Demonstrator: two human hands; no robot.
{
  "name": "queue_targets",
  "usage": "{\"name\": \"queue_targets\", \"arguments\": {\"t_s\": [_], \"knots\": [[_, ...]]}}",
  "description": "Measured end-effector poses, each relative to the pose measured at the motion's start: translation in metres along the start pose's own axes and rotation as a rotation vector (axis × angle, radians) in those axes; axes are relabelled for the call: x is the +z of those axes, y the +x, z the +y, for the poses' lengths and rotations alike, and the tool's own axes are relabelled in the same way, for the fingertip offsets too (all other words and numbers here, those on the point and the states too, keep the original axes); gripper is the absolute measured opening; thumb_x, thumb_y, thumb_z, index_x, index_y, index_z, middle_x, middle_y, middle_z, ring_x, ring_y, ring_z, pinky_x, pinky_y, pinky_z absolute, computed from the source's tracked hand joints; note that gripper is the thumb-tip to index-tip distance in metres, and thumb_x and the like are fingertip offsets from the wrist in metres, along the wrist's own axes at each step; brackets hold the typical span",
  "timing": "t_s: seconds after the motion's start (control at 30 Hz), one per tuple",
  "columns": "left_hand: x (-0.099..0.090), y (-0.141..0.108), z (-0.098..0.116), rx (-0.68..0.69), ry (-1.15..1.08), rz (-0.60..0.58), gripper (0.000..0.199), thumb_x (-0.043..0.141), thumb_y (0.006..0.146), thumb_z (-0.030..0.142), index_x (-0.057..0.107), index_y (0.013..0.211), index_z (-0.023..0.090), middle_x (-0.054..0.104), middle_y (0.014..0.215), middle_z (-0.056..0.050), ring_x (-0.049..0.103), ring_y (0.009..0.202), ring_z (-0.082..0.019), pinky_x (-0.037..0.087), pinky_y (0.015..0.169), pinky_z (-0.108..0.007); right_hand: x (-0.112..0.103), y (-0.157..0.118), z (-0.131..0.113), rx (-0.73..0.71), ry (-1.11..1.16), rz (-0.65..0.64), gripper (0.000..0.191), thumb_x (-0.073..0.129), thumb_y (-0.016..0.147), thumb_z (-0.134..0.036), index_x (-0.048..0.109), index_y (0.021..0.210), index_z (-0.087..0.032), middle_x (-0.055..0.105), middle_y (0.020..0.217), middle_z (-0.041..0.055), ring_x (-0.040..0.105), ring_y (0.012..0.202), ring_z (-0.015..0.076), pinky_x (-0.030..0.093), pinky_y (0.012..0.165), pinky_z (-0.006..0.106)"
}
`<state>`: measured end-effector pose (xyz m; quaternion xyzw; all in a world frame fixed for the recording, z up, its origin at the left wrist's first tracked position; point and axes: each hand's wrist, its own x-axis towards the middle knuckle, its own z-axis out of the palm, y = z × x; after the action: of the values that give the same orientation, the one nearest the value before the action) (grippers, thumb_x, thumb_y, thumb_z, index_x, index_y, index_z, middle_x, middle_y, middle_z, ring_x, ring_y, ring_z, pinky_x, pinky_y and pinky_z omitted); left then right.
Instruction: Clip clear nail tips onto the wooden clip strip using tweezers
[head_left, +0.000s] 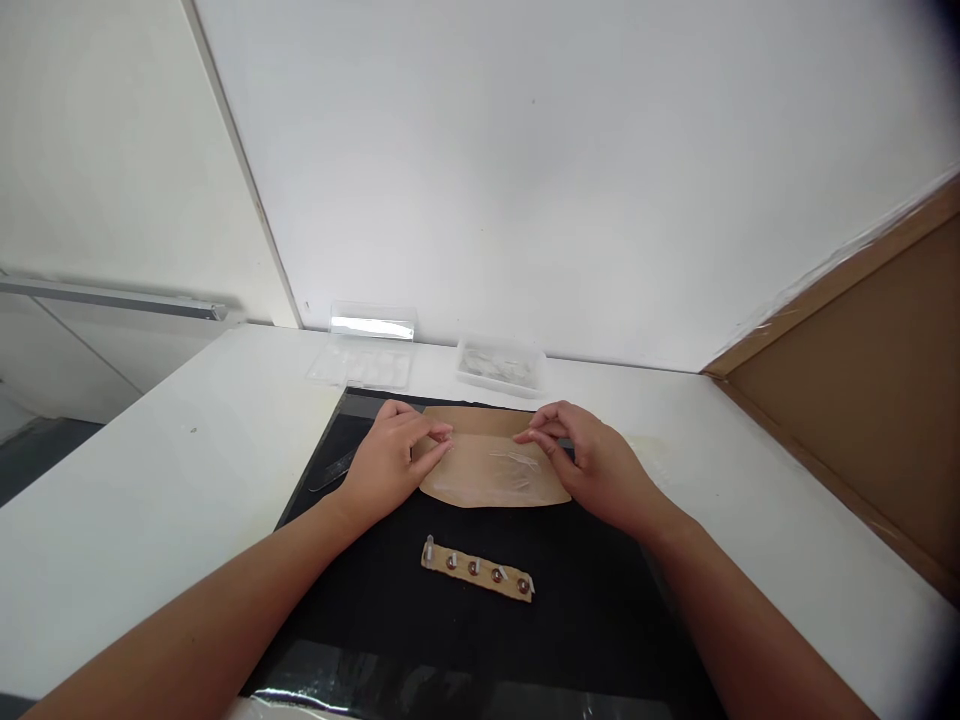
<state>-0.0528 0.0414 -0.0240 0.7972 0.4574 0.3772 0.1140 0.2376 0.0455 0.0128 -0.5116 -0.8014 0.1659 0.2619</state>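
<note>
A brown paper sheet [472, 480] with a translucent film over it lies on the black mat [585, 620]. Several thin clear pieces [517, 462] rest on its right half. At the sheet's left edge is my left hand [394, 450], thumb and fingers pinched; whatever sits between the tips is too small to name. Over the right edge, my right hand [592, 462] also has its fingertips close together, their contents unclear. Nearer to me lies a cardboard strip [463, 568] bearing a row of round brown pieces with small clear slips.
Behind the mat, an open clear compartment case [364, 362] stands at the left, and a translucent box [501, 365] of small clear pieces stands beside it. A dark tool [334, 470] lies left of my left hand. A brown-edged panel rises at the right.
</note>
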Motion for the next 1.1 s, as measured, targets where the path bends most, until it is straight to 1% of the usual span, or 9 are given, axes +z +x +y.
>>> {"name": "queue_targets", "arguments": {"t_s": [0.07,0.23,0.37,0.6,0.8,0.93,1.1], "knots": [[0.0000,0.0001,-0.0003,0.009,0.000,0.001,0.020,0.070,0.097,0.034,0.078,0.111,0.023,0.080,0.102,-0.004,0.057,0.103,-0.026,0.056,0.091,-0.043,0.0004,0.0003,0.0019,-0.015,-0.046,0.020,0.014,0.049,0.106,-0.040,0.056,0.106,-0.027,0.079,0.107,0.0042,0.069,0.103,0.0275,0.051,0.091,0.045],[-0.0005,0.0010,-0.0014,0.045,-0.016,0.008,0.020,0.069,0.098,0.038,0.081,0.110,0.027,0.080,0.094,-0.003,0.056,0.100,-0.026,0.054,0.089,-0.042,0.0027,0.0000,0.0040,-0.038,-0.063,-0.043,0.018,0.050,0.106,-0.040,0.064,0.106,-0.028,0.076,0.108,0.0040,0.066,0.108,0.0262,0.051,0.094,0.043],[-0.0019,0.0021,-0.0018,0.091,-0.002,-0.018,0.022,0.064,0.101,0.040,0.082,0.108,0.029,0.079,0.092,-0.002,0.057,0.096,-0.024,0.052,0.092,-0.042,0.0044,-0.0010,0.0052,-0.026,-0.076,-0.050,0.020,0.051,0.106,-0.042,0.066,0.107,-0.029,0.074,0.107,0.0042,0.065,0.105,0.0255,0.052,0.093,0.043],[-0.0035,0.0029,-0.0018,0.104,0.010,-0.021,0.023,0.062,0.103,0.039,0.082,0.106,0.028,0.080,0.094,-0.002,0.061,0.098,-0.024,0.051,0.095,-0.044,0.0035,-0.0004,0.0086,-0.041,-0.071,-0.043,0.022,0.050,0.106,-0.043,0.066,0.107,-0.028,0.073,0.105,0.0053,0.066,0.102,0.0259,0.052,0.092,0.043],[-0.0025,0.0021,-0.0019,0.137,0.018,-0.002,0.019,0.064,0.102,0.035,0.080,0.102,0.025,0.078,0.092,-0.004,0.061,0.103,-0.025,0.052,0.098,-0.044,0.0023,-0.0019,0.0082,-0.027,-0.100,-0.102,0.024,0.049,0.106,-0.044,0.067,0.105,-0.028,0.071,0.100,0.0052,0.065,0.098,0.0250,0.053,0.088,0.042],[-0.0030,0.0012,0.0003,0.107,0.023,0.006,0.017,0.065,0.100,0.033,0.079,0.102,0.023,0.077,0.093,-0.006,0.059,0.104,-0.026,0.054,0.093,-0.045,0.0021,-0.0025,0.0081,-0.022,-0.109,-0.115,0.026,0.048,0.106,-0.045,0.068,0.104,-0.028,0.070,0.097,0.0051,0.065,0.092,0.0241,0.053,0.086,0.041],[-0.0048,0.0008,0.0040,0.075,0.023,0.022,0.016,0.065,0.099,0.031,0.078,0.102,0.022,0.075,0.091,-0.007,0.058,0.102,-0.027,0.056,0.089,-0.045,0.0012,-0.0020,0.0090,-0.030,-0.113,-0.103,0.027,0.048,0.106,-0.046,0.067,0.103,-0.028,0.070,0.095,0.0053,0.065,0.093,0.0252,0.053,0.085,0.042]]}}
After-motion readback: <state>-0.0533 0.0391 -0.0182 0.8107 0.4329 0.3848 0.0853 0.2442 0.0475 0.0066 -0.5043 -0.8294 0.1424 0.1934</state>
